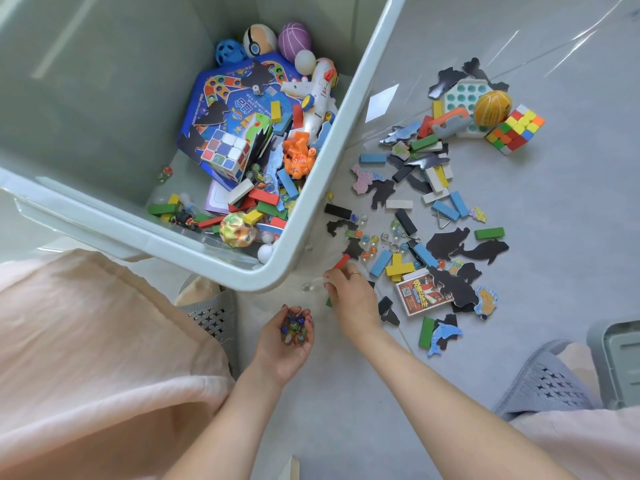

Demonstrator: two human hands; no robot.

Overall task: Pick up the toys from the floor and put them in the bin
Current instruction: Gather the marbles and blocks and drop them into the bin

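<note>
Large pale green plastic bin (313, 188), filling the upper left of the frame, corner pointing to lower centre. Contents: blue printed game board (221, 109), white-faced cube puzzle (227, 152) lying on the board, white toy aeroplane (320, 95), orange plastic figure (298, 157), purple ball (294, 38), blue perforated ball (225, 53), shiny multicoloured faceted ball (238, 229) near the bin's lower corner, plus loose coloured wooden blocks and glass marbles.

Left hand (285, 344), lower centre, just below the bin's corner: palm up, fingers cupped round a heap of small coloured glass marbles (294, 327).

Right hand (351, 299), just right of the left hand, palm down on the grey floor (554, 237): fingertips pinching a small clear piece, too blurred to identify; a red wooden block (341, 262) lies at the fingertips, contact unclear. Ring on one finger.

Floor scatter, centre right to upper right: bright multicoloured cube puzzle (516, 129), orange ribbed ball (492, 107) resting on a white tray with teal dimples (462, 98), black animal-shaped puzzle pieces (450, 242), blue, green, yellow, white and black wooden blocks, loose marbles (367, 242) near the bin's wall, red-and-white card box (420, 295), blue dolphin-shaped piece (445, 336).

Lower edges: pink fabric clothing (86, 341) at left, grey perforated slipper (550, 382) at right.
</note>
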